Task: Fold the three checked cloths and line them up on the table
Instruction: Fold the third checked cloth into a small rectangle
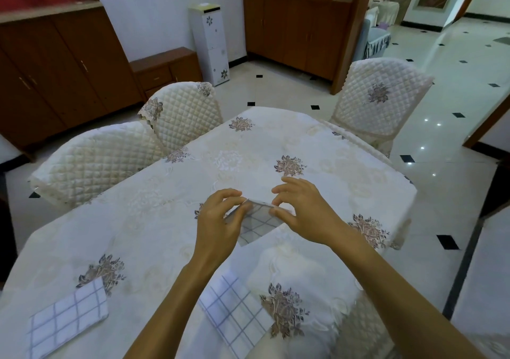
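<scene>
Both hands pinching one checked cloth (255, 222) above the desk (303, 143).
Your left hand (218, 220) and right hand (302, 206) grip its top edge, fingers curled, arms outstretched.

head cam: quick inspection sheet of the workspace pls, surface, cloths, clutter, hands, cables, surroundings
surface: table under a cream floral tablecloth.
job's things: held checked cloth gripped by both hands at its top edge; left checked cloth and middle checked cloth lie flat near the front edge, apart.
clutter: nothing seen.
grippers: left hand and right hand both pinch the held cloth.
cables: nothing seen.
surroundings: three quilted chairs, wooden cabinets, tiled floor.
</scene>
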